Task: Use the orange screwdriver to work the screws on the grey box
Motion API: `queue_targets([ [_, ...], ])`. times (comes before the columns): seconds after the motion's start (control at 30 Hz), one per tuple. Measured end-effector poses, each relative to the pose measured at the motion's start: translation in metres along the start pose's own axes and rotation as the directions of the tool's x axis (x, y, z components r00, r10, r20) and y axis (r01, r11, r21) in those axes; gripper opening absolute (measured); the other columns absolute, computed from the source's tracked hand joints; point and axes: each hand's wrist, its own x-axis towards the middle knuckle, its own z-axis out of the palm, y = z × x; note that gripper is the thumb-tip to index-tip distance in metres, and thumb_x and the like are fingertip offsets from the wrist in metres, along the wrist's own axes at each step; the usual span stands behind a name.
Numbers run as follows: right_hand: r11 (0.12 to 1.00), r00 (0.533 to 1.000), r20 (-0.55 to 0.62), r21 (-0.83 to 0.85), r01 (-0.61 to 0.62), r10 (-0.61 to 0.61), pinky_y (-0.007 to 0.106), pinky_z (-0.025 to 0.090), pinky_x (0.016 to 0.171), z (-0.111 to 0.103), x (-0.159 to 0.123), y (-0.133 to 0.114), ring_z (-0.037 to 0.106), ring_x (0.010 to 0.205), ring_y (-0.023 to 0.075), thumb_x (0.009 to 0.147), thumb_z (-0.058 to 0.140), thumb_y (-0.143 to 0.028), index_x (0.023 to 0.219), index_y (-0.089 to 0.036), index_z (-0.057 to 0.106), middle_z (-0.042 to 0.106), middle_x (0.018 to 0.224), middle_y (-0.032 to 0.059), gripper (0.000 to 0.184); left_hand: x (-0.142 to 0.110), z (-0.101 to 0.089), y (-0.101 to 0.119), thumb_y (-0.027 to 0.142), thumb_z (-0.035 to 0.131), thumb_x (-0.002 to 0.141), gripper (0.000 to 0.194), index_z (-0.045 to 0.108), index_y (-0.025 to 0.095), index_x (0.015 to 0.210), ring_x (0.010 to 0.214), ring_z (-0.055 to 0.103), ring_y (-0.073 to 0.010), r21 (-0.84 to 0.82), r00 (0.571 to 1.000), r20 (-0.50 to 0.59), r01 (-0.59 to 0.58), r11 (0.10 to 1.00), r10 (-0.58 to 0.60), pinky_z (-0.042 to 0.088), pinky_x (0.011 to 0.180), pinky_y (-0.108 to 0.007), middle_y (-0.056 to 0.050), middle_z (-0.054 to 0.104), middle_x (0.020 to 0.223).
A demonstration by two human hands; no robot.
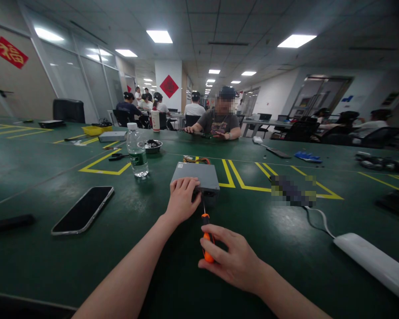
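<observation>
A grey metal box (201, 175) with coloured wires at its far end lies on the green table (46, 248) in front of me. My left hand (182, 198) rests on its near left corner, fingers curled over the top edge. My right hand (229, 257) is wrapped around the orange handle of a screwdriver (206, 237). The screwdriver's thin shaft points at the box's near face.
A black phone (84, 209) lies at the left and a water bottle (137, 151) stands behind it. A white power strip (374, 262) with its cable sits at the right. A person sits across the table, others further back. Yellow lines mark the tabletop.
</observation>
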Motion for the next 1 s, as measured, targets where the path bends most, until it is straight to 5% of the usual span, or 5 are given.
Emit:
queue_targets([
  [0.13,0.998,0.994,0.105,0.054,-0.018,0.012,0.034,0.054,0.072,-0.003,0.003,-0.004,0.060,0.097,0.0246,0.093,0.038,-0.031,0.117,-0.013,0.049,0.054,0.113,0.0191,0.032,0.000,0.001,0.000,0.025,0.053,0.080,0.021,0.052,0.024,0.101,0.107,0.048,-0.0224,-0.002,1.000,-0.013,-0.002,1.000,0.002,0.029,0.091,-0.040,-0.002,0.059,0.115],
  [0.43,0.995,0.998,0.043,0.093,-0.041,0.038,0.031,0.053,0.069,0.006,-0.001,-0.002,0.064,0.084,0.0208,0.092,0.044,-0.036,0.102,-0.012,0.048,0.060,0.109,0.0179,0.026,0.000,0.002,-0.001,0.025,0.054,0.080,0.021,0.052,0.024,0.100,0.106,0.048,-0.0220,-0.004,1.000,-0.016,-0.001,1.000,0.001,0.029,0.091,-0.039,-0.002,0.059,0.115],
  [0.63,0.998,0.982,0.190,0.054,-0.036,0.025,0.035,0.052,0.073,-0.001,0.004,-0.004,0.061,0.095,0.0242,0.092,0.042,-0.031,0.120,-0.015,0.047,0.054,0.117,0.0182,0.033,0.001,0.002,0.000,0.025,0.054,0.079,0.021,0.053,0.023,0.100,0.106,0.048,-0.0229,-0.011,1.000,-0.005,0.015,1.000,-0.015,0.030,0.091,-0.041,-0.003,0.059,0.115],
  [0.83,0.998,0.993,0.119,0.065,-0.019,0.011,0.032,0.052,0.069,0.009,-0.003,-0.001,0.062,0.087,0.0218,0.092,0.045,-0.033,0.106,-0.013,0.051,0.057,0.114,0.0178,0.025,0.000,0.001,0.001,0.025,0.055,0.079,0.021,0.052,0.024,0.100,0.107,0.048,-0.0227,-0.009,1.000,-0.007,0.006,1.000,-0.006,0.030,0.091,-0.040,-0.002,0.059,0.115],
  [1.0,0.990,0.985,0.157,0.107,-0.094,0.076,0.034,0.052,0.074,0.006,-0.003,-0.003,0.061,0.093,0.0226,0.090,0.045,-0.036,0.112,-0.013,0.046,0.054,0.117,0.0180,0.031,0.000,0.001,0.001,0.025,0.054,0.080,0.021,0.052,0.023,0.100,0.107,0.048,-0.0226,-0.006,1.000,-0.011,0.004,1.000,-0.004,0.029,0.091,-0.040,-0.002,0.059,0.115],
])
